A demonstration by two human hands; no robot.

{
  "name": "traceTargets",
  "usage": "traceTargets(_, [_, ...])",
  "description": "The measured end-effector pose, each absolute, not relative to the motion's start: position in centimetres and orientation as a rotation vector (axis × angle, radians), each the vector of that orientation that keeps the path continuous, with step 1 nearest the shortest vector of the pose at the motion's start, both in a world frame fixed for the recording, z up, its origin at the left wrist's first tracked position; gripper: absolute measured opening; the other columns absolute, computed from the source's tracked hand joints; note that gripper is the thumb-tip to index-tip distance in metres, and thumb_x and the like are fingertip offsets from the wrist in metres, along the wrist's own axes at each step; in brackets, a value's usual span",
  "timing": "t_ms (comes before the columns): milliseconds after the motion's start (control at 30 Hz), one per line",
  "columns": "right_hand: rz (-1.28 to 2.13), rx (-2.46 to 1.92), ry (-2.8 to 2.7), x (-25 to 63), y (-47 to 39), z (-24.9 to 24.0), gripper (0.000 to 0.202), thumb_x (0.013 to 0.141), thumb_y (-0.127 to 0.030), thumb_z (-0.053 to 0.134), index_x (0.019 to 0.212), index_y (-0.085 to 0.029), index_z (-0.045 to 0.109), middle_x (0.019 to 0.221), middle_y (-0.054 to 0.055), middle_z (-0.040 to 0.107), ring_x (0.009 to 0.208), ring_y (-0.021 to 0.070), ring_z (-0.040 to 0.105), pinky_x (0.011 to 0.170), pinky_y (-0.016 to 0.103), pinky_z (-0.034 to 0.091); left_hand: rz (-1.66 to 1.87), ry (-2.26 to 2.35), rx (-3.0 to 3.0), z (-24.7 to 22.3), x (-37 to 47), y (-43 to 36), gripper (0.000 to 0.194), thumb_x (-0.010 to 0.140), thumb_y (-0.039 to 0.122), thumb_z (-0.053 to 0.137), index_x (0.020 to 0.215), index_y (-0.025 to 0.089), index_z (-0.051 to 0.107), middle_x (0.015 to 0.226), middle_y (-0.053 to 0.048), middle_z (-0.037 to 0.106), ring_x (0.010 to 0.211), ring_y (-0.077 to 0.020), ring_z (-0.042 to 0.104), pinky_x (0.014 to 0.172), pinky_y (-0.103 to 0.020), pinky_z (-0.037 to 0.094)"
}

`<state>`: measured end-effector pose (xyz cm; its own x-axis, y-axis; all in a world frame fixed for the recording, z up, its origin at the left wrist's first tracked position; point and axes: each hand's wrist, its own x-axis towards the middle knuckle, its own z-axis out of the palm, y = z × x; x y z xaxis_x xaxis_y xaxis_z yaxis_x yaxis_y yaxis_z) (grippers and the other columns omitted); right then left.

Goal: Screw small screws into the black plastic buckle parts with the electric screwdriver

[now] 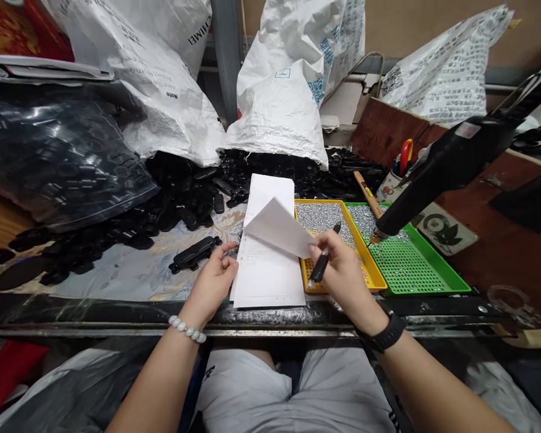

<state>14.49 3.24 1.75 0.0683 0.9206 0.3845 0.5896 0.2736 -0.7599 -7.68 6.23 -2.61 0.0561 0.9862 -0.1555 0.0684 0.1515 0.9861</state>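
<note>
A stack of white paper sheets [270,279] lies in front of me at the table's edge, with a little faint writing on it. Its top page [279,225] is lifted and folded over, and my right hand [340,267] pinches that page's corner between thumb and finger. The same hand also holds a black pen [320,266], pointing down toward me. Along the stack's left edge rests my left hand [214,276], fingers loosely bent and apart, thumb at the paper. Just left of it is a black plastic part [193,254].
A yellow tray [379,282] and a green tray [442,264] hold small silvery pieces. Above them hangs an electric screwdriver [433,174]. A wooden-handled tool [365,191] leans nearby. Black parts [180,204] spill from white sacks [279,108] behind.
</note>
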Motion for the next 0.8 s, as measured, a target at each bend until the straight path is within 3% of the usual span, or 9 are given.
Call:
traceTargets(400, [0.439, -1.447, -1.472, 14.6, 4.6, 1.7, 0.01, 0.082, -0.024, 0.05, 0.074, -0.02, 0.046, 0.065, -0.005, 0.043, 0.056, 0.009, 0.039, 0.054, 0.023, 0.031, 1.027, 1.263, 1.171, -2.8, -7.8, 6.3, 0.053, 0.07, 0.027, 0.057, 0.119, 0.015, 0.042, 0.058, 0.008, 0.043, 0.05, -0.0071, 0.036, 0.05, -0.017, 0.031])
traceTargets(567, [0.699, -1.325, -1.292, 14.4, 5.1, 1.5, 0.012, 0.083, -0.03, 0.052, 0.08, -0.021, 0.045, 0.063, -0.005, 0.05, 0.056, 0.0106, 0.053, 0.054, 0.024, 0.042, 0.996, 1.265, 1.169, -2.9, -7.7, 6.3, 0.047, 0.071, 0.03, 0.057, 0.114, 0.012, 0.048, 0.059, 0.008, 0.041, 0.051, -0.0068, 0.035, 0.049, -0.017, 0.03])
traceTargets(667, [0.832, -1.219, -1.203, 14.2, 5.3, 1.3, 0.015, 0.082, -0.032, 0.054, 0.084, -0.021, 0.045, 0.072, -0.002, 0.056, 0.072, 0.0161, 0.065, 0.061, 0.028, 0.05, 0.994, 1.271, 1.169, -2.8, -7.7, 6.3, 0.047, 0.071, 0.031, 0.056, 0.113, 0.012, 0.049, 0.06, 0.007, 0.041, 0.052, -0.007, 0.035, 0.049, -0.017, 0.03])
traceTargets(800, [0.743, -1.219, -1.299, 14.4, 4.9, 0.6, 0.016, 0.083, -0.031, 0.055, 0.093, -0.022, 0.047, 0.09, 0.002, 0.058, 0.091, 0.0195, 0.065, 0.077, 0.035, 0.053, 0.999, 1.272, 1.171, -2.8, -7.7, 6.3, 0.047, 0.072, 0.031, 0.056, 0.114, 0.014, 0.047, 0.06, 0.008, 0.043, 0.053, -0.0074, 0.037, 0.052, -0.017, 0.032])
